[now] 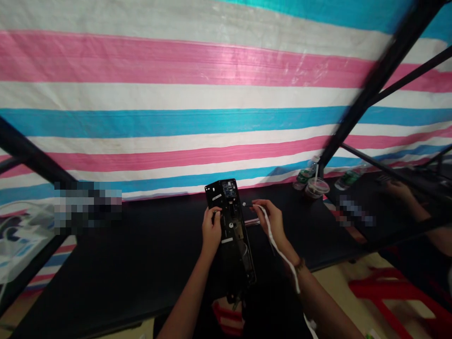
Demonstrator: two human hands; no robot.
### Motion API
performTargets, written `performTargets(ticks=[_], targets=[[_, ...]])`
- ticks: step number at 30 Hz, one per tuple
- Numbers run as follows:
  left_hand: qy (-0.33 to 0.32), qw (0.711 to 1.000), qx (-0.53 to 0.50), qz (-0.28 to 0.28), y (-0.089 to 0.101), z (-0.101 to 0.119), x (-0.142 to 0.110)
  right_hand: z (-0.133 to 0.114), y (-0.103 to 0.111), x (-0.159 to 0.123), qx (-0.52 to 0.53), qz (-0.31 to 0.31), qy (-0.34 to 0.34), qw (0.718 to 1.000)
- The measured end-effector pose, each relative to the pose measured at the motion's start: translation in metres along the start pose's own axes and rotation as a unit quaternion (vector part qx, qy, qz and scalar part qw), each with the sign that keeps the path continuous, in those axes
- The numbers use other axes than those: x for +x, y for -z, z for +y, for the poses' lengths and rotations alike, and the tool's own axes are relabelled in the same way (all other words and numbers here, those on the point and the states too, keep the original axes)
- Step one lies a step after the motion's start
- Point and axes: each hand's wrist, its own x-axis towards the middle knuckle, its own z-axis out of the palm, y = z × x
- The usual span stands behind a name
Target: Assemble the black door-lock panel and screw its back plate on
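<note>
A long black device housing (231, 225), its inside exposed, leans over the table's middle with its lower end toward me. A blue circuit board (229, 189) sits at its far end, with a white round spot and labels farther down. My left hand (212, 228) grips the housing's left edge, fingers curled over the top face. Just right of the housing, my right hand (271, 219) is closed in a pinch on a thin dark piece with a small white tip (244, 204). A flat white cord (282, 256) drapes from those fingers along my forearm.
Behind right stand a water bottle (304, 176) and a lidded cup with straw (317, 187); another bottle (348, 179) lies beyond. A pinkish bar (252, 221) lies beside the housing. Dark metal posts (353, 108) flank the black table (141, 249). Another person's hand (399, 190) shows at right, near red stools (391, 287).
</note>
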Motion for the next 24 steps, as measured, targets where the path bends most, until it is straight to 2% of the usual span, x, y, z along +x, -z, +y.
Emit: performTargets(ticks=[3,6,9,15,20,24], targets=[[0.009,1.0,-0.008,-0.01,0.0,-0.001,-0.007,0.012,-0.02,0.035,0.044,-0.065,0.017,0.997],[0.012,1.0,-0.007,-0.005,-0.002,-0.001,-0.013,0.024,-0.03,0.061,0.051,-0.085,0.029,0.995],[0.014,1.0,-0.005,-0.004,-0.004,-0.003,-0.017,0.032,-0.036,0.075,0.048,-0.108,0.036,0.992],[0.017,1.0,0.0,-0.007,-0.008,-0.006,-0.017,0.043,-0.046,0.083,0.049,-0.147,0.031,0.987],[0.014,1.0,0.005,-0.021,-0.01,-0.007,-0.015,0.049,-0.052,0.081,0.043,-0.136,0.033,0.989],[0.011,1.0,0.006,-0.024,-0.012,-0.009,-0.015,0.054,-0.057,0.079,0.034,-0.102,0.03,0.994]])
